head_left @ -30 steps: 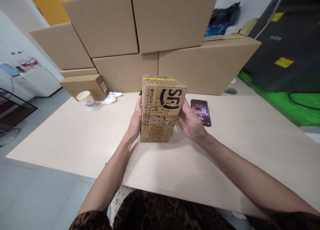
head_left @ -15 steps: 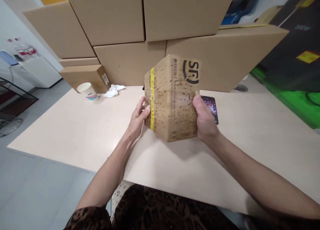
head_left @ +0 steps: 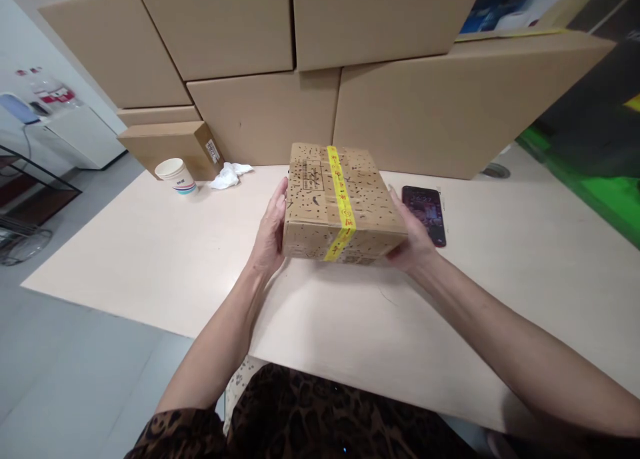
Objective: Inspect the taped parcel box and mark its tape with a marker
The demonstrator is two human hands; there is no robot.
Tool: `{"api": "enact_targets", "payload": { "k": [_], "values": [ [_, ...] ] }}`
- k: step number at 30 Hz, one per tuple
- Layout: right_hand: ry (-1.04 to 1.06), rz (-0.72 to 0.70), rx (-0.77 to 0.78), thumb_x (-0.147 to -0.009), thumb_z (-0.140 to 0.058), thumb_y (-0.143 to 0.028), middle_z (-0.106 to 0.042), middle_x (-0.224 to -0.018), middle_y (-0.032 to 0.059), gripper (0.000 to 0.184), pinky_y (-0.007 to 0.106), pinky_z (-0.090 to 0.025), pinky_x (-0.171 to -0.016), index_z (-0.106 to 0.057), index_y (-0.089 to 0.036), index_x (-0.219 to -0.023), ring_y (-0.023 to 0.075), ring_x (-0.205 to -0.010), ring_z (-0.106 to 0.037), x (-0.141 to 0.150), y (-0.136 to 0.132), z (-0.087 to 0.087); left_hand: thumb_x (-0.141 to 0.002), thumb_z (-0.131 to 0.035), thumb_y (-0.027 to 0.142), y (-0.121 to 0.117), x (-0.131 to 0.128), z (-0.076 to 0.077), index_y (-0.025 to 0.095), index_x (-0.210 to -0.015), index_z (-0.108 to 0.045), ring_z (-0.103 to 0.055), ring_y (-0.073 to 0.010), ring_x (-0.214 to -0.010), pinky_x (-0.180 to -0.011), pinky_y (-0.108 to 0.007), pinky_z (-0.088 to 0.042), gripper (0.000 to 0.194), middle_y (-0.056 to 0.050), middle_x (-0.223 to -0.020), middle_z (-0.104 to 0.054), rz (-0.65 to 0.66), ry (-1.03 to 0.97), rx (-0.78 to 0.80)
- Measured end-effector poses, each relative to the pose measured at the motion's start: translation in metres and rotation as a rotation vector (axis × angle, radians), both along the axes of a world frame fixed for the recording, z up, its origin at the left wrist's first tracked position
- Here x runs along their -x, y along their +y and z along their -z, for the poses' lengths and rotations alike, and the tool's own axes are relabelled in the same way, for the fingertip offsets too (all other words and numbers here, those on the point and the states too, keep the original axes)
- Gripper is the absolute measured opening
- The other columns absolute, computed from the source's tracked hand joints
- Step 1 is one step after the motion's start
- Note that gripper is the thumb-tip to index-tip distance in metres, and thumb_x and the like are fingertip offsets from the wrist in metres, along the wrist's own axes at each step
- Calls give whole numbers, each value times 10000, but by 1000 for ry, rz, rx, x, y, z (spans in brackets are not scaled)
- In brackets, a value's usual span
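Between my two hands is a brown cardboard box [head_left: 313,209] with dark speckles and a strip of yellow printed tape running over its top and down its near side. My left hand [head_left: 271,236] presses on its left side, fingers partly hidden behind the box. On the right side, my right hand [head_left: 411,236] grips the lower edge, with its thumb up along the side. A shadow lies on the table [head_left: 320,319] under the box, which appears held slightly above it. Just right of my right hand lies a smartphone [head_left: 429,212], its screen lit.
Large cardboard boxes [head_left: 265,122] stand stacked along the back of the table. At the left are a paper cup [head_left: 176,177], a crumpled white tissue [head_left: 230,175] and a flat cardboard box [head_left: 163,149]. A round glass-like item [head_left: 497,170] sits at the back right.
The speckled box has been turned: its side with the large black letters faced me before, and now the taped top does. My right hand has shifted to the box's lower right edge.
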State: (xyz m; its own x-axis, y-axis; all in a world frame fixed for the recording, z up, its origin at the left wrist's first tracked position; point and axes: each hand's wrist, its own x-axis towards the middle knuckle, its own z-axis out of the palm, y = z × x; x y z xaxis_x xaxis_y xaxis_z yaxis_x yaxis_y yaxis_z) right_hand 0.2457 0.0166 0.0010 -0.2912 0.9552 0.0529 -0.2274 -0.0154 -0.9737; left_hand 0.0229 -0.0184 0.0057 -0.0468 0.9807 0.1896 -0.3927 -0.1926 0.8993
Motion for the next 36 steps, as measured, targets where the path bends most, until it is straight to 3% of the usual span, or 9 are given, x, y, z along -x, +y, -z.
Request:
{"api": "enact_targets", "payload": {
  "k": [3, 6, 10, 14, 17, 23, 26, 30, 36],
  "values": [
    [42, -42, 109, -862, -594, -791, -809, -1224, 49, 660, 612, -604, -1086, -673, -362, -1358, 373, -1344, -677, -3, -2, -9, -835, -776, 624, 3, 8, -1, 327, -1476, -618, -355, -373, -1621, -1293, -558, -379, 725, -56, -1639, -556, -34, 0, -11],
    [24, -84, 110, -869, -645, -683, -803, -1230, 56, 614, 643, -596, -1083, -655, -342, -1380, 390, -1320, -688, -8, -5, -13, -760, -865, 584, 2, 13, -2, 328, -1418, -660, -366, -401, -1610, -1273, -561, -406, 735, -50, -1651, -543, -21, 24, -13],
    [-25, 25, -6, -845, -714, -584, -756, -1331, 48, 575, 635, -575, -1104, -630, -355, -1365, 397, -1346, -661, -12, -9, -17, -777, -839, 649, -1, 11, -2, 353, -1426, -635, -360, -397, -1612, -1258, -559, -420, 741, -45, -1667, -516, 29, 24, -36],
    [-17, 100, -168, -758, -838, -471, -650, -1506, 33, 658, 603, -448, -1244, -597, -343, -1357, 376, -1476, -544, -12, -16, -25, -784, -841, 612, -5, 3, -2, 360, -1483, -541, -474, -380, -1543, -1227, -561, -455, 802, -62, -1586, -596, 93, -21, 5],
    [8, 56, -193, -791, -797, -567, -604, -1566, 33, 628, 595, -368, -1297, -604, -350, -1349, 352, -1548, -464, -14, -16, -30, -786, -832, 528, -6, -1, -2, 309, -1445, -540, -561, -384, -1466, -1190, -542, -498, 752, -81, -1506, -659, 43, -80, 52],
    [-92, 13, -100, -700, -847, -663, -564, -1605, 65, 796, 674, -382, -1249, -597, -377, -1400, 383, -1630, -314, -23, -8, -27, -843, -717, 525, -1, 3, -1, 248, -1354, -577, -602, -338, -1425, -1200, -504, -499, 598, -89, -1375, -730, -89, -155, 53],
    [-157, -63, -48, -726, -821, -694, -573, -1600, 64, 806, 708, -417, -1205, -585, -387, -1432, 412, -1584, -394, -24, -9, -27, -855, -698, 549, 3, 8, -1, 258, -1371, -581, -594, -337, -1436, -1191, -499, -513, 604, -75, -1388, -729, -103, -156, 39],
    [-122, -123, -16, -786, -723, -780, -579, -1606, 28, 705, 691, -517, -1130, -629, -404, -1375, 421, -1487, -529, -21, -13, -32, -893, -633, 629, 6, 11, -1, 252, -1383, -609, -574, -362, -1459, -1182, -528, -528, 618, -79, -1356, -751, 8, -167, 86],
    [-78, -5, -137, -835, -731, -720, -629, -1559, -19, 583, 611, -385, -1288, -663, -426, -1333, 346, -1548, -480, -17, -14, -35, -925, -521, 812, 6, 11, 2, 248, -1388, -617, -603, -374, -1437, -1177, -578, -535, 736, -103, -1345, -759, 219, -152, 184]
  ]
}}
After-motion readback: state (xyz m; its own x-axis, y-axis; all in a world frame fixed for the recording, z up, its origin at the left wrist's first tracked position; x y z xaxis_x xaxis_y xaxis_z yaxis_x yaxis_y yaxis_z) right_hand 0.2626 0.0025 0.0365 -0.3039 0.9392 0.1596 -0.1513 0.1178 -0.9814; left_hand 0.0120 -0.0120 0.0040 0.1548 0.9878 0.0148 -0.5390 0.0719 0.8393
